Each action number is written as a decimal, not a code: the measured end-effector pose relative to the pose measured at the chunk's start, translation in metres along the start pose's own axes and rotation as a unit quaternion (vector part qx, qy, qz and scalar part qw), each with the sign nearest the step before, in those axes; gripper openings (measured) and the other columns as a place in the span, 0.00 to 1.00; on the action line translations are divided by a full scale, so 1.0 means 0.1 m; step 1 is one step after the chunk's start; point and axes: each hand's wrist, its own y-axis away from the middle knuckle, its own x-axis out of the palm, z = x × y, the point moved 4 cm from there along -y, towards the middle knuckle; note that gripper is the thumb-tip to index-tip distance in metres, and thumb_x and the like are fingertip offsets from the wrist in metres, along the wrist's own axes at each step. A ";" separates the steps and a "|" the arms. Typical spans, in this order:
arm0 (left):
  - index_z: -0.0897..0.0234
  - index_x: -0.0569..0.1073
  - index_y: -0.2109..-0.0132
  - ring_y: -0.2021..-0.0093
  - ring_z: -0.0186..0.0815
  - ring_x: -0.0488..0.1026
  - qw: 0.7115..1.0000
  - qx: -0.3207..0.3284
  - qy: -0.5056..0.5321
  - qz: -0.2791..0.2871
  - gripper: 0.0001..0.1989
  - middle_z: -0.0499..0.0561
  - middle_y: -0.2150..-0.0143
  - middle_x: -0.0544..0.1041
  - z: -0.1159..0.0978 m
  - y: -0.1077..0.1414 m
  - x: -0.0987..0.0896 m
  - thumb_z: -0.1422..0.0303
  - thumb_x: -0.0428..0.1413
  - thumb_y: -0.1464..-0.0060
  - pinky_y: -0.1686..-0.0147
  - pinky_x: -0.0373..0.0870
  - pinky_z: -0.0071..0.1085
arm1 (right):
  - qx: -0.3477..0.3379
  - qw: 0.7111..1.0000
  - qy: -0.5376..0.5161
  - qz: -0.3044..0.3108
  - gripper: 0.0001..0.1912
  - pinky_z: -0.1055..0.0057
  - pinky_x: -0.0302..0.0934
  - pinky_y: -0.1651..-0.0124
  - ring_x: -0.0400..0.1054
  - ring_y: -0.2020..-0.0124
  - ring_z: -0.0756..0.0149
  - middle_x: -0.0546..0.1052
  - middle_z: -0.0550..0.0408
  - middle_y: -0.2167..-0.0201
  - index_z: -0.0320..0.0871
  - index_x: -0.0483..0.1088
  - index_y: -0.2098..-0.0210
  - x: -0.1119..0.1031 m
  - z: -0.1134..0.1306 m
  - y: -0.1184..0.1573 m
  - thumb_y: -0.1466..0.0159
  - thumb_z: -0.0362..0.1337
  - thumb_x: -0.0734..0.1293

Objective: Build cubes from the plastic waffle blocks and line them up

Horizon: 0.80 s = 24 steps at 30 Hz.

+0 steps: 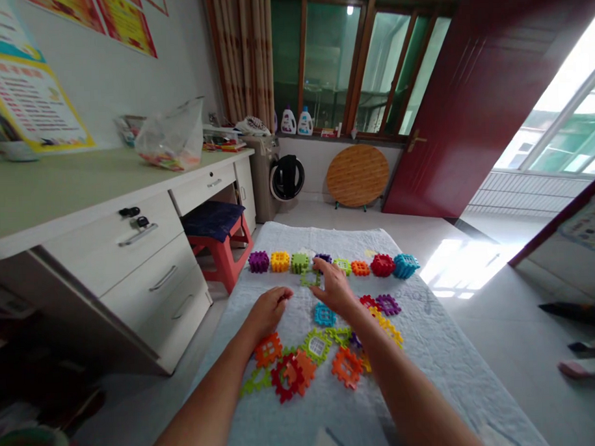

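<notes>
My right hand [333,285] reaches over the far part of the cloth-covered table, its thumb and fingers around the edge of a light green interlocking plastic tile [308,279]. My left hand [270,310] is beside it with the fingers curled in, and no object shows in it. Just beyond the hands runs a row of stacked tiles: purple [258,262], yellow [280,261], green [299,262], orange [360,268], red [382,265] and blue [406,265]. A dark purple stack [323,257] is partly hidden by my right fingers. A single blue tile [325,314] lies below my right hand.
Loose tiles lie nearer me, among them an orange tile [347,367], a red tile [286,377] and a green window tile [317,346]. My right forearm covers some. A desk [81,185] and a red stool [225,251] stand left of the table [265,419].
</notes>
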 end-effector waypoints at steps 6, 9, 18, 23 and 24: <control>0.64 0.73 0.58 0.56 0.36 0.73 1.000 -0.012 0.021 0.001 0.14 0.53 0.57 0.77 0.05 0.01 0.02 0.74 0.47 0.51 0.52 0.67 0.33 | 0.039 0.999 0.036 -0.003 0.33 0.59 0.50 0.50 0.59 0.49 0.55 0.74 0.52 0.51 0.47 0.58 0.43 0.08 -0.04 -0.63 0.48 0.35 0.67; 0.64 0.73 0.57 0.56 0.37 0.73 0.999 -0.017 0.042 -0.003 0.14 0.54 0.57 0.77 0.04 0.02 0.01 0.73 0.48 0.50 0.52 0.68 0.33 | 0.048 0.997 0.052 0.023 0.33 0.58 0.49 0.49 0.58 0.49 0.54 0.74 0.53 0.52 0.47 0.58 0.43 0.21 -0.08 -0.75 0.48 0.36 0.66; 0.66 0.73 0.57 0.59 0.36 0.73 1.000 -0.016 0.022 0.006 0.14 0.54 0.59 0.77 0.05 0.01 0.01 0.72 0.50 0.51 0.55 0.68 0.33 | 0.022 0.998 0.063 0.006 0.34 0.56 0.48 0.48 0.56 0.48 0.52 0.72 0.50 0.48 0.44 0.57 0.42 0.10 -0.05 -0.66 0.47 0.39 0.67; 0.65 0.73 0.57 0.61 0.36 0.73 1.000 -0.019 0.000 0.013 0.14 0.54 0.59 0.77 0.04 0.01 0.03 0.70 0.50 0.51 0.56 0.69 0.32 | -0.004 0.998 0.063 -0.006 0.27 0.58 0.51 0.48 0.59 0.49 0.55 0.73 0.50 0.50 0.43 0.63 0.46 -0.37 -0.11 -0.30 0.45 0.37 0.66; 0.65 0.73 0.57 0.61 0.36 0.73 1.000 -0.021 0.001 0.014 0.15 0.54 0.59 0.77 0.03 0.01 0.03 0.70 0.49 0.51 0.56 0.69 0.32 | -0.011 0.998 0.060 0.011 0.24 0.60 0.53 0.49 0.61 0.51 0.56 0.74 0.50 0.52 0.43 0.65 0.48 -0.44 -0.15 -0.18 0.45 0.36 0.66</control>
